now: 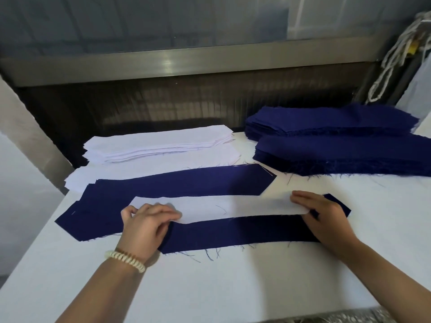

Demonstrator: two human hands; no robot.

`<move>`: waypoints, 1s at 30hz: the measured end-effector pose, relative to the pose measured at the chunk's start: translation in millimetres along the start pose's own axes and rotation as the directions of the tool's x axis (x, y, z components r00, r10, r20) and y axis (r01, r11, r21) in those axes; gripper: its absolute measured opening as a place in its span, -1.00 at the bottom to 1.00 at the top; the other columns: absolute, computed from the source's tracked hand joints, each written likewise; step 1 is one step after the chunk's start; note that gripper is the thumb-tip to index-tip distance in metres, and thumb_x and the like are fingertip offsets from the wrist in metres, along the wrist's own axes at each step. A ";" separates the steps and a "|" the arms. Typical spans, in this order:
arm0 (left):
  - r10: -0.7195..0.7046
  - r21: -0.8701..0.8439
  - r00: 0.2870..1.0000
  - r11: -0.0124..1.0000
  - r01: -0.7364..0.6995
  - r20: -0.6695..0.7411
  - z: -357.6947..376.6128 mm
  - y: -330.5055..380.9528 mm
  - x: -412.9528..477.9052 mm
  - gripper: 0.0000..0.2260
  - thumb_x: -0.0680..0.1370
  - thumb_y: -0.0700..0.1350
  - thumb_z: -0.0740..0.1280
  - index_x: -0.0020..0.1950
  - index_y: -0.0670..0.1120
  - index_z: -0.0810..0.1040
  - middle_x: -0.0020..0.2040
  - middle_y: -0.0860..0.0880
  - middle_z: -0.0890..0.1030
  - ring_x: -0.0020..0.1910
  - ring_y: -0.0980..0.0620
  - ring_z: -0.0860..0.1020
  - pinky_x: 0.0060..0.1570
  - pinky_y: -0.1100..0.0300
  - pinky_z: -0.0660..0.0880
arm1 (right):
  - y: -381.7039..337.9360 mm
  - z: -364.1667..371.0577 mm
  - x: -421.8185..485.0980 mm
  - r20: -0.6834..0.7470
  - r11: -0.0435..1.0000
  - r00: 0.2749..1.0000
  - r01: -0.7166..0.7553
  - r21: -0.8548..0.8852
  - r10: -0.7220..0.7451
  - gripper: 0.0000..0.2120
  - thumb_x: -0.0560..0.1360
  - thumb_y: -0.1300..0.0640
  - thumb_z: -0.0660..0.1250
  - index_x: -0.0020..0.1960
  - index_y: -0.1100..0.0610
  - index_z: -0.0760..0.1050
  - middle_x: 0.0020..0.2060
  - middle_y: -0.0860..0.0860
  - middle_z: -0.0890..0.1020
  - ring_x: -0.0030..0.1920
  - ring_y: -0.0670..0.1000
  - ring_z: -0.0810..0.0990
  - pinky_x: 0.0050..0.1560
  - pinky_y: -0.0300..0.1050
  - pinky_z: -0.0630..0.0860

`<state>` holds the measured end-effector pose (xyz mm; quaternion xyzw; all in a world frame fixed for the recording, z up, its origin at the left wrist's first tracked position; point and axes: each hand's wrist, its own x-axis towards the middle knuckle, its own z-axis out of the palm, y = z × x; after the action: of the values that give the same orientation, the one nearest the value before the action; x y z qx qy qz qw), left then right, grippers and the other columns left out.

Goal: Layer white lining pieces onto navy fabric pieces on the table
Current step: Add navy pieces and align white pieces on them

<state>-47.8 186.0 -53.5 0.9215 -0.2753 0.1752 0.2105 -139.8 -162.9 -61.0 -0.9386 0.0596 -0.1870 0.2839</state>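
Over the far half of the nearest navy piece (233, 234), a white lining strip (233, 207) lies slightly askew, not yet centred. Left hand (149, 221) pinches its left end with curled fingers; right hand (326, 215) pinches its right end likewise. Judged best practice: draw the strip taut, align its long edges with the navy piece, lower, then smooth outward. Beyond the navy piece: lining stack (158, 145), navy stacks (338, 145).
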 end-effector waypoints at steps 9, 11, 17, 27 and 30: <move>0.199 0.004 0.979 0.980 -0.199 -0.048 2.1 8.1 -13.1 -0.72 0.29 -0.33 0.33 -0.21 0.03 0.68 -0.21 0.18 0.62 -0.21 0.24 0.41 -0.13 0.17 0.12 | 14.4 -8.5 -2.9 -0.035 0.998 0.999 -0.026 0.066 0.028 -0.55 0.37 0.56 0.22 0.07 0.17 0.63 0.08 -0.04 0.59 0.12 0.00 0.52 0.21 -0.25 0.33; 0.206 -0.009 0.977 0.978 -0.207 -0.048 2.4 8.1 -16.4 -0.72 0.28 -0.33 0.34 -0.23 0.03 0.68 -0.22 0.18 0.61 -0.23 0.23 0.40 -0.13 0.17 0.13 | 12.7 -8.1 -7.0 -0.020 0.993 1.000 -0.016 0.115 0.019 -0.52 0.38 0.57 0.16 0.03 0.13 0.63 0.04 -0.12 0.58 0.11 -0.10 0.50 0.16 -0.48 0.28; 0.167 -0.050 0.986 0.985 -0.167 -0.019 3.4 7.3 -22.6 -0.66 0.26 -0.35 0.29 -0.19 0.01 0.70 -0.18 0.17 0.62 -0.19 0.23 0.39 -0.10 0.16 0.18 | 10.3 -9.6 -11.8 -0.068 0.966 0.993 -0.082 0.244 0.101 -0.70 0.49 0.34 0.19 -0.04 0.02 0.60 -0.08 -0.28 0.57 -0.01 -0.33 0.51 -0.06 -0.61 0.29; 0.164 -0.043 0.986 0.986 -0.163 0.010 2.6 2.6 -24.9 -0.63 0.38 -0.18 0.11 -0.08 -0.01 0.70 -0.10 0.13 0.62 -0.09 0.19 0.41 -0.05 0.20 0.25 | 16.3 -7.1 -10.1 -0.106 0.989 0.990 -0.083 0.126 0.096 -0.65 0.31 0.57 0.26 -0.18 0.18 0.62 -0.21 0.00 0.59 -0.19 -0.01 0.54 -0.16 -0.45 0.38; 0.135 -0.018 0.991 0.991 -0.135 0.007 3.7 -1.9 -25.7 -0.66 0.37 -0.23 0.17 -0.06 -0.01 0.70 -0.07 0.10 0.63 -0.04 0.16 0.42 -0.02 0.15 0.30 | 17.7 -6.6 -10.1 -0.084 0.990 0.992 -0.090 0.106 0.099 -0.66 0.31 0.57 0.26 -0.18 0.19 0.62 -0.23 0.00 0.59 -0.20 0.05 0.54 -0.16 -0.44 0.37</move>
<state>-66.2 196.8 -68.5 0.8996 -0.3393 0.1829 0.2052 -151.8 -178.8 -69.0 -0.9097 0.1069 -0.2178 0.3370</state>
